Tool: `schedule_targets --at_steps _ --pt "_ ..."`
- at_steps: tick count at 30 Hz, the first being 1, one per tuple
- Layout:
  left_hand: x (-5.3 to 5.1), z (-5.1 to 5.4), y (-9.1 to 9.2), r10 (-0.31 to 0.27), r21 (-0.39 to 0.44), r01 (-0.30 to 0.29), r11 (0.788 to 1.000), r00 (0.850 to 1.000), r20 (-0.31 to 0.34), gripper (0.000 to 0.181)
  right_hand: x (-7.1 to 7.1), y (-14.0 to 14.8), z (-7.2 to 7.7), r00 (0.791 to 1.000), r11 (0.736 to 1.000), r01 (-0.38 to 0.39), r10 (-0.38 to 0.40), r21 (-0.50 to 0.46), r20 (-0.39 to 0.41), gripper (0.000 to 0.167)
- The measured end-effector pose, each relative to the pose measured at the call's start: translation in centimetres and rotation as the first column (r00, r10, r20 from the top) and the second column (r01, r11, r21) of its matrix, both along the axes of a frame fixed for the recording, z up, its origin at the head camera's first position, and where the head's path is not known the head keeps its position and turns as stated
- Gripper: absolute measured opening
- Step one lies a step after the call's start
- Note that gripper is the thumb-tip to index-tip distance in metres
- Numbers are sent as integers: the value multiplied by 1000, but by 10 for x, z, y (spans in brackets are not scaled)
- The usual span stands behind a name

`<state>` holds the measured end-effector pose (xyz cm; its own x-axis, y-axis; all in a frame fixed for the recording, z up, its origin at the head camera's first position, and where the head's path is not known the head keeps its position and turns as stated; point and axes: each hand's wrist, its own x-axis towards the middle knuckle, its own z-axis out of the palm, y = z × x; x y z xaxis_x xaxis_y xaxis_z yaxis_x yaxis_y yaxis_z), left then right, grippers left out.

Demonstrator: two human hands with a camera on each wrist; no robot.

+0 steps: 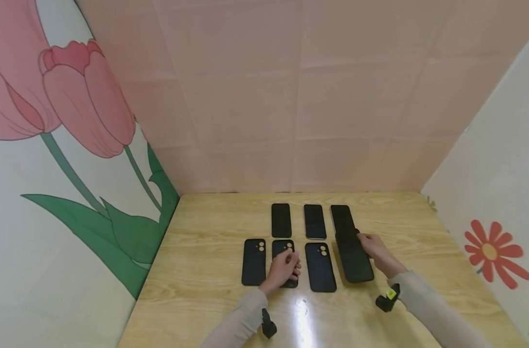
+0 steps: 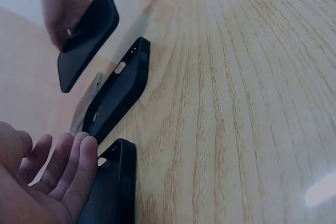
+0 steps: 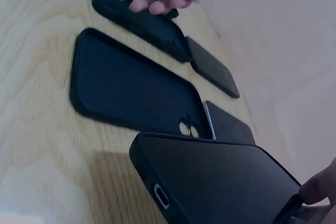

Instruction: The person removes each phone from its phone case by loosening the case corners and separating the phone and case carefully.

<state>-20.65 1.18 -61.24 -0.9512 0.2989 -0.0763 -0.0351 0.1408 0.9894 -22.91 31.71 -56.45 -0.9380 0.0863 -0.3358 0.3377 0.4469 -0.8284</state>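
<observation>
My right hand (image 1: pixel 375 249) grips a phone in a black case (image 1: pixel 355 258) by its right edge, raised above the table. In the right wrist view, the cased phone (image 3: pixel 220 177) has its dark screen up and a port cutout in its near end. My left hand (image 1: pixel 284 268) hovers over the middle black phone case (image 1: pixel 278 249), fingers loosely bent and holding nothing. Beside it lie a left phone case (image 1: pixel 253 263) and a right phone case (image 1: pixel 320 270), both with camera cutouts at the top. The left wrist view shows my left hand (image 2: pixel 52 182) beside a case (image 2: pixel 118 187).
Behind the cases, a left dark phone (image 1: pixel 281 220), a middle phone (image 1: pixel 315 221) and a right phone (image 1: pixel 342 216) lie in a row; the raised cased phone partly covers the right one. The wooden table (image 1: pixel 203 251) meets a pink wall covering (image 1: pixel 247 121) at the back.
</observation>
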Motion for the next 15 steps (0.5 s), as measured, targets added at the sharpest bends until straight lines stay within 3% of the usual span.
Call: schedule_targets --at_steps 15 --pt "-3 1 -3 12 22 -12 1000 1000 25 33 -6 -35 7 999 997 -10 13 -75 39 63"
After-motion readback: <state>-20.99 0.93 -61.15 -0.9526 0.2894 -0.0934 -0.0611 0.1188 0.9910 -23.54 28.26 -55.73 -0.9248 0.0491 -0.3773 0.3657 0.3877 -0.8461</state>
